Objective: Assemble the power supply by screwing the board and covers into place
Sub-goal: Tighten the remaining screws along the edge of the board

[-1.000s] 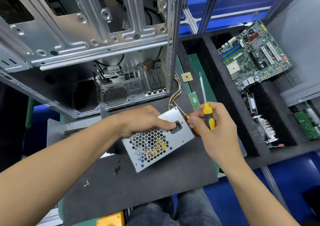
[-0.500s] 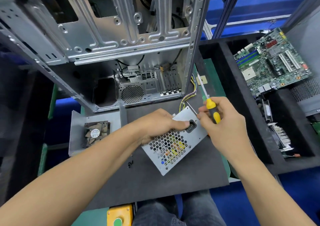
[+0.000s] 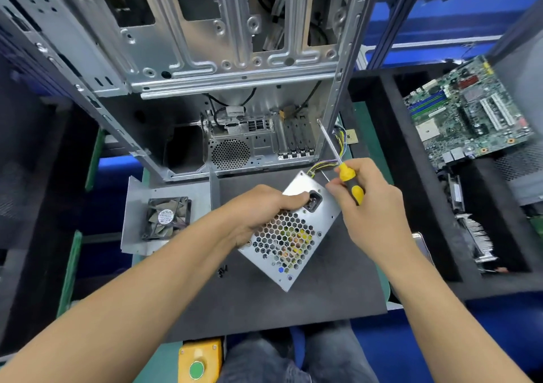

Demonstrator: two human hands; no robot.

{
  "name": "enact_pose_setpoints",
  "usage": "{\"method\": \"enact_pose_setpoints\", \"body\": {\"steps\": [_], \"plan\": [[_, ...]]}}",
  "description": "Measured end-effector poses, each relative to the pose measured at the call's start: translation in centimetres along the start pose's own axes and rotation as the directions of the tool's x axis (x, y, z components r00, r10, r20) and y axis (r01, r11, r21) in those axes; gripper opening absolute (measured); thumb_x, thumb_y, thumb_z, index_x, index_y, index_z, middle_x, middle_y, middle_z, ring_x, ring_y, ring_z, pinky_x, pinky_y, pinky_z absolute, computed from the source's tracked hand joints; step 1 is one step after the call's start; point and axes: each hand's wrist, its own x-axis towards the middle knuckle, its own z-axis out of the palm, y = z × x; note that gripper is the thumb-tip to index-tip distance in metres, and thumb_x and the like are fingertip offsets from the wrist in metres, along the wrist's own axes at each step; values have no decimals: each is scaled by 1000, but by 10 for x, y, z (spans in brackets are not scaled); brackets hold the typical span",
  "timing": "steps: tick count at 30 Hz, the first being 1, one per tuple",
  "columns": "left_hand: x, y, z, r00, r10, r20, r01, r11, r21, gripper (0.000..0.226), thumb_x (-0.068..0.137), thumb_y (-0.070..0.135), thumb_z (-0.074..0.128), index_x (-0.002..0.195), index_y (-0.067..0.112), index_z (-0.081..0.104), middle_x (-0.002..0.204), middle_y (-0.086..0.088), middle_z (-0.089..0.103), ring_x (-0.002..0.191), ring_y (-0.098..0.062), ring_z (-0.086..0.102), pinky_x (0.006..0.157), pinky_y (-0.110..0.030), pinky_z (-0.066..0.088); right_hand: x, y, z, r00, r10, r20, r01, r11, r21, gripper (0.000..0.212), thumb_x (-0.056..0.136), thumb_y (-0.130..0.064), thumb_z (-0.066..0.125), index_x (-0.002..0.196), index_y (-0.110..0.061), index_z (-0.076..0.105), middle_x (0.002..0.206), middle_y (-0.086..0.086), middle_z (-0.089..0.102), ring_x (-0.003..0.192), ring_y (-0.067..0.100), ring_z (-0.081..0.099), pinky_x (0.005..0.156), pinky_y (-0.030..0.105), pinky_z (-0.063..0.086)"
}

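Power supply held on the mat, screwdriver in hand

On the dark mat (image 3: 323,300) in front of the open computer case (image 3: 235,68), the power supply (image 3: 289,235) sits tilted, its honeycomb grille facing up. The left hand (image 3: 258,209) grips its upper left edge, fingers curled over beside the black power socket (image 3: 313,201). The right hand (image 3: 373,206) is closed around a yellow-handled screwdriver (image 3: 348,177), shaft pointing up and away toward the case. Coloured wires (image 3: 326,164) leave the unit's far corner. A fan (image 3: 167,217) lies to the left, a motherboard (image 3: 470,112) in the tray on the right
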Motion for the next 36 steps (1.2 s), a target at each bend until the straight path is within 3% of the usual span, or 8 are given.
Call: {"method": "enact_pose_setpoints", "body": {"steps": [5, 11, 14, 19, 28, 33, 36], "plan": [[0, -2, 1, 1000, 19, 9, -19, 999, -49, 42, 87, 31, 76, 108, -6, 71, 95, -21, 76, 75, -29, 73, 65, -37, 59, 3, 3, -2, 1000, -22, 21, 23, 999, -25, 35, 90, -16, 66, 89, -42, 44, 84, -18, 65, 73, 4, 55, 62, 8, 39], [-2, -1, 0, 999, 30, 20, -28, 997, -76, 37, 89, 28, 74, 106, -5, 72, 96, -22, 75, 73, -29, 72, 64, -36, 60, 4, 5, 2, 994, -84, 65, 92, 989, -119, 37, 91, -19, 66, 94, -45, 39, 84, -7, 63, 77, 4, 53, 63, 7, 36], [-2, -2, 0, 999, 38, 20, -36, 996, -77, 34, 88, 27, 75, 103, -3, 73, 93, -21, 76, 73, -29, 72, 64, -36, 61, 6, 5, 4, 991, -100, 93, 114, 981, -154, 30, 92, -22, 65, 101, -40, 43, 89, -5, 63, 80, 10, 54, 65, 13, 38], [-2, -2, 0, 998, 54, 28, -52, 996, -76, 23, 89, 26, 74, 91, 4, 75, 90, -18, 76, 72, -27, 72, 64, -34, 61, 11, 2, 6, 977, -163, 137, 188, 962, -197, 23, 92, -17, 65, 110, -24, 52, 92, -1, 61, 85, 17, 55, 72, 34, 47], [-2, -2, -2, 998, 57, 39, -54, 995, -79, 22, 88, 26, 74, 91, 5, 76, 89, -17, 76, 72, -27, 72, 65, -34, 59, 17, -2, 6, 933, -302, 197, 354, 869, -345, 20, 93, -9, 63, 111, -13, 55, 87, 7, 49, 77, 26, 48, 68, 42, 46], [0, -3, -6, 997, 64, 33, -61, 994, -91, 19, 88, 26, 75, 85, 7, 78, 90, -17, 76, 72, -26, 73, 64, -33, 60, 24, -4, 8, 959, -212, 187, 259, 926, -276, 23, 92, -14, 65, 111, -21, 52, 91, 2, 60, 85, 23, 54, 74, 43, 48], [1, -3, -8, 998, 60, 34, -57, 994, -98, 19, 87, 26, 75, 85, 6, 77, 92, -18, 76, 73, -27, 73, 65, -34, 61, 26, -2, 7, 974, -155, 165, 181, 971, -158, 24, 89, -13, 69, 102, -24, 52, 87, -9, 66, 86, 15, 59, 75, 32, 50]]}}
